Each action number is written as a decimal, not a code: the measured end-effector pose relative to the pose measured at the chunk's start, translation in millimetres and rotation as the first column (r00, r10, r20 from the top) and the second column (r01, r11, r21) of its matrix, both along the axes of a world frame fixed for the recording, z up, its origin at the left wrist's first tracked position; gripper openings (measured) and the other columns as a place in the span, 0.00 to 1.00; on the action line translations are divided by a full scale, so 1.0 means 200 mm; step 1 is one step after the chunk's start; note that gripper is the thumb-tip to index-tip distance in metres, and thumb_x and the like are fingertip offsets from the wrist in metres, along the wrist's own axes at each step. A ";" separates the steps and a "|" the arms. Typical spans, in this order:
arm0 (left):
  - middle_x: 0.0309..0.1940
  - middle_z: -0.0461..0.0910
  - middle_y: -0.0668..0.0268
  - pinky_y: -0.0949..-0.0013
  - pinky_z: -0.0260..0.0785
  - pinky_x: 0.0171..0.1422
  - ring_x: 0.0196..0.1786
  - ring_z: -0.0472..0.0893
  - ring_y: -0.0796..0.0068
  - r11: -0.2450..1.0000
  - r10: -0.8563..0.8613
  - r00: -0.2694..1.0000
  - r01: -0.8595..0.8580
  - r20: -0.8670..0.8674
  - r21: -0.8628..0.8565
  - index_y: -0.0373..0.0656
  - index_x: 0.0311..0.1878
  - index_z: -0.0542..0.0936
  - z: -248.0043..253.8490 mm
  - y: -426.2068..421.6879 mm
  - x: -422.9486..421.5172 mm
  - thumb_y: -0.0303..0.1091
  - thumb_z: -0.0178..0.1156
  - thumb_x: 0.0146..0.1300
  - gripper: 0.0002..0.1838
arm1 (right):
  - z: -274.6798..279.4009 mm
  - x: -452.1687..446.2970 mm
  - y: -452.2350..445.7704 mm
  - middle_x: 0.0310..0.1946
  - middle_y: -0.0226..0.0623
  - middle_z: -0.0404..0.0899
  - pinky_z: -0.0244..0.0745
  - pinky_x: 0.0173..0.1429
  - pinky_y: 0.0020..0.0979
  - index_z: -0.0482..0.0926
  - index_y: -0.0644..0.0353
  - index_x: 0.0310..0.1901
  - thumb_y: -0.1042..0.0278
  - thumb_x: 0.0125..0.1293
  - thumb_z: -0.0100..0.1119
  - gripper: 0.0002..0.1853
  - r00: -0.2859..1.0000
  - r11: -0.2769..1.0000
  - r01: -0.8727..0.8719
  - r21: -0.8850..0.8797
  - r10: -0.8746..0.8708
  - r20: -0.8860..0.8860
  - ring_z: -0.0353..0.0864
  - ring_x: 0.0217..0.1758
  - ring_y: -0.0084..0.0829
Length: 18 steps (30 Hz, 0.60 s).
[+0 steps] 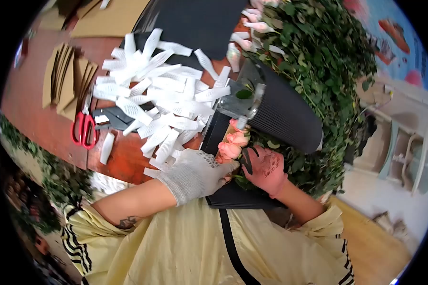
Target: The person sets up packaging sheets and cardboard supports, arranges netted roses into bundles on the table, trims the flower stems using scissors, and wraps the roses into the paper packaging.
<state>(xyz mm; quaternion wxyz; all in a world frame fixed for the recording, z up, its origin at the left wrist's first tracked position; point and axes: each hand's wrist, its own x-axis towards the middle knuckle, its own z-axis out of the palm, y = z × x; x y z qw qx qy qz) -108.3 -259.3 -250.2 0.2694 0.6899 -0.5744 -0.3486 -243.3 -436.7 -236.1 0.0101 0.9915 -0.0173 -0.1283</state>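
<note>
Several pink roses (230,150) lie in a row on a strip of brown cardboard over a black sheet in front of me. My left hand (195,172), in a grey-white knit glove, reaches in from the left. Its fingers and thumb close around a rose at the near end of the row, mostly hidden by the glove. Against the right side of the same roses is my right hand (265,172), in a pink glove with dark fingertips. Its fingers are curled in, and what they grip among the stems and leaves is hidden.
White mesh flower sleeves (161,90) are heaped on the red table (28,95). Red-handled scissors (85,127), a black stapler (113,117) and folded cardboard pieces (64,78) lie left. A black corrugated sheet (286,105) and piled leafy stems (325,66) stand right.
</note>
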 end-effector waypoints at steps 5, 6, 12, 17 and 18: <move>0.22 0.79 0.62 0.56 0.68 0.26 0.23 0.79 0.61 0.999 -0.001 0.999 0.000 0.042 0.037 0.58 0.50 0.78 -0.01 -0.02 -0.02 0.46 0.54 0.62 0.15 | -0.06 -0.08 -0.03 0.46 0.35 0.75 0.66 0.48 0.37 0.74 0.53 0.49 0.50 0.52 0.61 0.25 0.992 0.999 0.047 0.016 -0.045 -0.118 0.77 0.44 0.33; 0.22 0.79 0.62 0.56 0.68 0.26 0.23 0.79 0.61 0.998 -0.034 0.998 0.031 0.061 0.048 0.58 0.50 0.78 0.00 -0.02 -0.02 0.46 0.54 0.62 0.15 | -0.07 -0.08 -0.04 0.45 0.33 0.75 0.66 0.47 0.37 0.73 0.53 0.49 0.50 0.52 0.61 0.24 0.996 0.999 0.034 0.031 -0.032 -0.085 0.77 0.43 0.33; 0.25 0.79 0.63 0.61 0.68 0.26 0.24 0.80 0.66 0.982 -0.142 0.933 0.174 0.330 -0.071 0.54 0.49 0.79 0.03 -0.18 0.08 0.46 0.55 0.61 0.15 | -0.13 -0.05 -0.06 0.34 0.37 0.75 0.72 0.34 0.34 0.72 0.57 0.37 0.65 0.52 0.55 0.11 0.998 0.979 0.034 0.199 -0.023 -0.055 0.79 0.33 0.34; 0.32 0.81 0.67 0.64 0.72 0.33 0.31 0.81 0.66 0.989 -0.036 0.935 0.085 0.352 -0.125 0.57 0.51 0.80 -0.08 -0.32 0.08 0.38 0.55 0.59 0.16 | -0.10 -0.05 -0.04 0.28 0.37 0.77 0.74 0.33 0.32 0.75 0.61 0.34 0.67 0.56 0.52 0.08 1.000 0.979 -0.010 0.202 0.005 0.024 0.81 0.32 0.33; 0.32 0.82 0.68 0.64 0.73 0.34 0.32 0.82 0.66 0.987 -0.045 0.918 0.101 0.394 -0.123 0.59 0.52 0.80 -0.10 -0.32 0.08 0.37 0.56 0.59 0.16 | -0.08 -0.05 -0.04 0.28 0.37 0.78 0.74 0.33 0.32 0.74 0.61 0.33 0.67 0.56 0.52 0.07 1.000 0.980 -0.017 0.199 0.019 -0.009 0.81 0.32 0.32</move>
